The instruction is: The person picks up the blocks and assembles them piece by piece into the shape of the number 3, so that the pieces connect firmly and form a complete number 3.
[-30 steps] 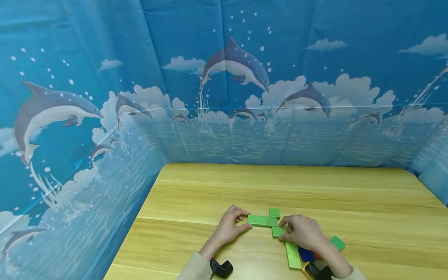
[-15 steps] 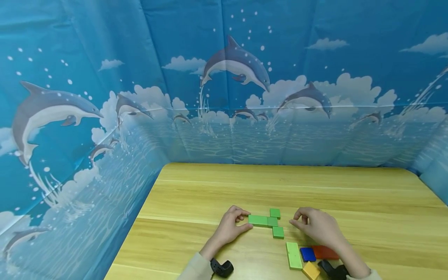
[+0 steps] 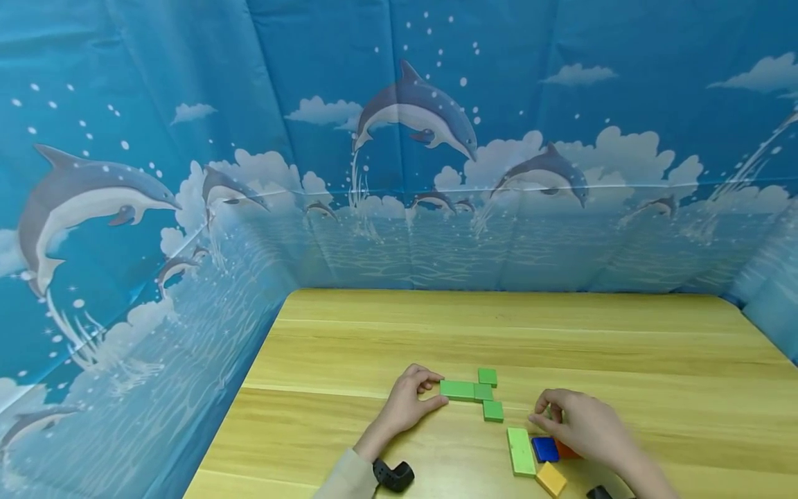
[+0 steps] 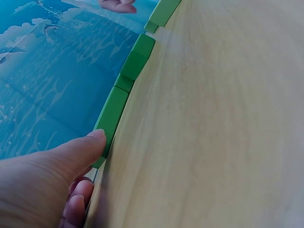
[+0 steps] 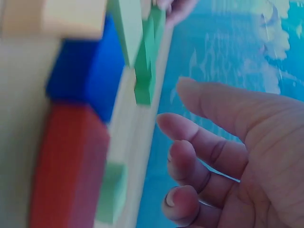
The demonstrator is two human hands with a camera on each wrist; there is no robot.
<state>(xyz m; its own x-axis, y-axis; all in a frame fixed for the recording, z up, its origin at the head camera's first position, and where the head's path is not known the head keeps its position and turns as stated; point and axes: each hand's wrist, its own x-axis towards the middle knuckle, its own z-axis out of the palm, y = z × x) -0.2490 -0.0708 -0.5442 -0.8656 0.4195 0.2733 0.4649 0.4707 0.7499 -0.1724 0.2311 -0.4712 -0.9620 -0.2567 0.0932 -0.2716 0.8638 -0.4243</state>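
Observation:
My left hand (image 3: 408,402) pinches the left end of a green rectangular block (image 3: 457,390) between thumb and fingers. In the left wrist view, the thumb (image 4: 78,149) lies against that block's end. A green square block (image 3: 483,392) adjoins its right end, with another green square (image 3: 488,376) behind and a third green square (image 3: 493,411) in front. My right hand (image 3: 582,423) hovers to the right, fingers loosely bent. The right wrist view shows nothing between its thumb and fingers. Beyond the red block there lies one more green block (image 5: 112,192), hidden under the hand from above.
In front of the right hand lie a light green rectangular block (image 3: 521,452), a blue square block (image 3: 545,449), a partly covered red block (image 3: 566,450) and a yellow block (image 3: 551,479). A dolphin-print curtain (image 3: 399,173) borders the wooden table (image 3: 349,333) at back and left.
My right hand has let go of the front green square, pulled away to the right, then come slightly nearer the front. The left hand keeps its place at the green rectangular block.

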